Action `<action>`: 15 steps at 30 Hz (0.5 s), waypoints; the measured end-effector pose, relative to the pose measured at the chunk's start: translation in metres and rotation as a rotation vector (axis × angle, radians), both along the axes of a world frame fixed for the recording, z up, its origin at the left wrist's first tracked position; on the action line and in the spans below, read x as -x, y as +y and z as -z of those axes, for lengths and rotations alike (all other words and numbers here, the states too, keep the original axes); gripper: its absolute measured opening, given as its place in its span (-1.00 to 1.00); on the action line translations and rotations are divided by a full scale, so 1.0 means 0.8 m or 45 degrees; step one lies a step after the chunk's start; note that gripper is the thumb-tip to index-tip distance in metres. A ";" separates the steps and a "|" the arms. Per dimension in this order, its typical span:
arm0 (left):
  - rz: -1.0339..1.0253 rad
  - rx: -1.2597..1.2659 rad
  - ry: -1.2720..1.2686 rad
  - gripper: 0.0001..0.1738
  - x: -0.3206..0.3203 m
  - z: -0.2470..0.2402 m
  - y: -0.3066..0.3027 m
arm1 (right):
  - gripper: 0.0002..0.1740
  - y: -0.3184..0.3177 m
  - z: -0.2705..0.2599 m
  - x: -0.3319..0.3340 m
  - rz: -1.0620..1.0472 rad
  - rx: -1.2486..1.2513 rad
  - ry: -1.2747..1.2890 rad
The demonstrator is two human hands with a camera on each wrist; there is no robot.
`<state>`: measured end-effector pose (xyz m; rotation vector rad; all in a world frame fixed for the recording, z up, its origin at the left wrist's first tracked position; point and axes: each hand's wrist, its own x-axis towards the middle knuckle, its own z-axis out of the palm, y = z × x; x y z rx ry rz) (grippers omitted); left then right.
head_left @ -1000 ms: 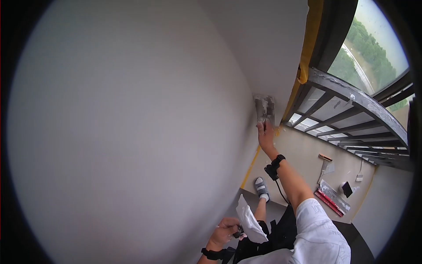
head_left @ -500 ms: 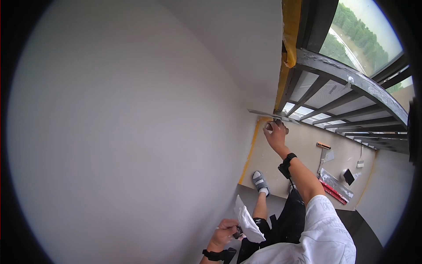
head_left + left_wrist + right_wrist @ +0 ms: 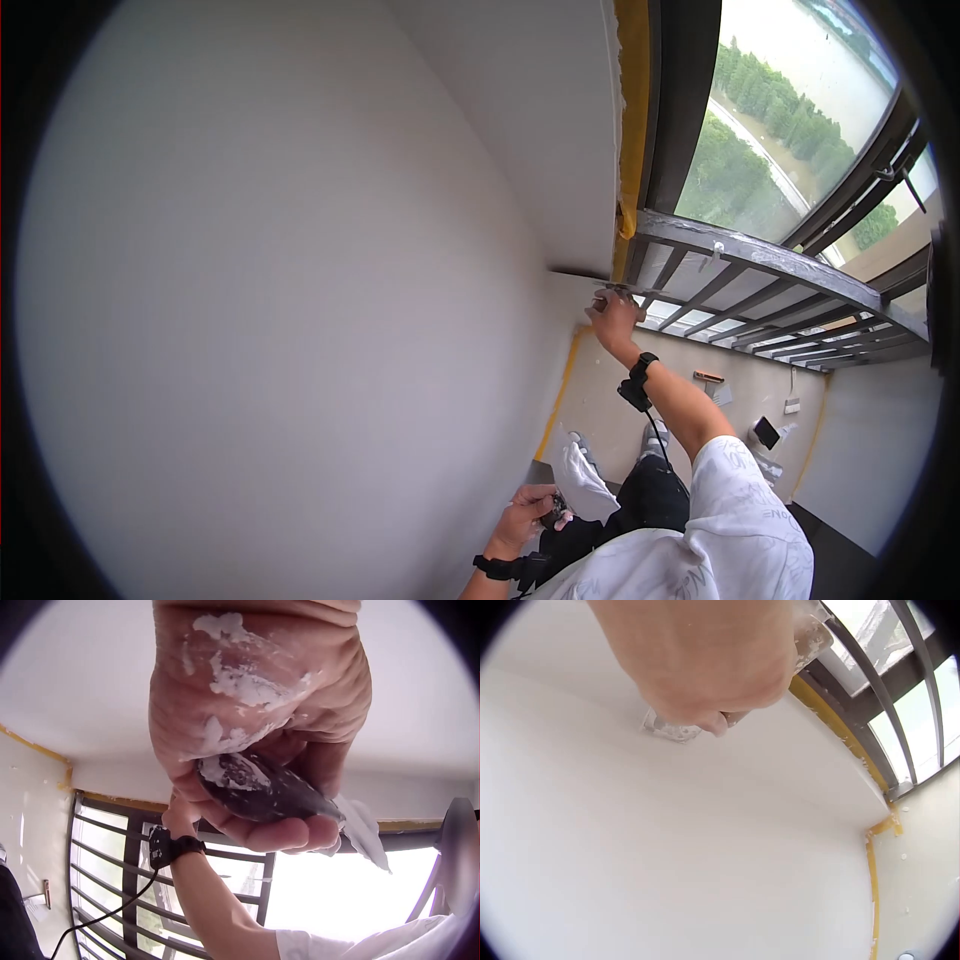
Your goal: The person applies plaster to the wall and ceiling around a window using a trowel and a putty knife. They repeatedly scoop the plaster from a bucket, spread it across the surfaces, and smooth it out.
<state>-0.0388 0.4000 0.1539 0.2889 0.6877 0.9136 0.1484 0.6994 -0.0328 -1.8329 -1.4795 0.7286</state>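
In the head view my right hand (image 3: 615, 318) grips the handle of a flat trowel (image 3: 580, 273), whose thin blade lies edge-on at the wall corner beside the window. The right wrist view shows the back of that hand (image 3: 705, 660), the smeared blade (image 3: 671, 730) below it and the handle end (image 3: 812, 643) sticking out. Low in the head view, my left hand (image 3: 524, 518) holds a white-coated blade tool (image 3: 585, 485). Close up in the left wrist view, the fingers of the left hand (image 3: 259, 697), spotted with white paste, curl round its dark handle (image 3: 262, 789).
A white wall (image 3: 300, 300) fills the left side. Yellow tape (image 3: 633, 110) edges the window, with metal railings (image 3: 780, 262) below. On the floor lie an orange-handled scraper (image 3: 709, 377), a dark-screened object (image 3: 766, 432) and a small white block (image 3: 792, 406). Feet stand near the wall.
My right hand has come away from its lower place on the corner, and the trowel has turned from face-on to edge-on. The head view has shifted toward the window. The left hand keeps its hold.
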 end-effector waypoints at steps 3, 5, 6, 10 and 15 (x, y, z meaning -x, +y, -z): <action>-0.070 -0.021 -0.076 -0.64 -0.006 -0.014 0.003 | -0.62 0.001 -0.054 -0.003 0.011 -0.026 -0.036; -0.026 -0.081 -0.080 -0.63 -0.005 -0.024 0.010 | -0.61 0.000 -0.089 0.001 0.009 -0.098 -0.076; 0.015 -0.121 -0.081 -0.62 -0.004 -0.028 0.013 | -0.62 0.000 -0.106 0.001 0.027 -0.125 -0.104; 0.058 -0.193 -0.060 -0.53 0.003 -0.030 0.017 | -0.63 -0.002 -0.187 0.000 0.032 -0.107 0.016; 0.100 -0.229 -0.042 -0.48 0.005 -0.033 0.006 | -0.61 -0.021 -0.324 0.001 0.051 -0.110 -0.112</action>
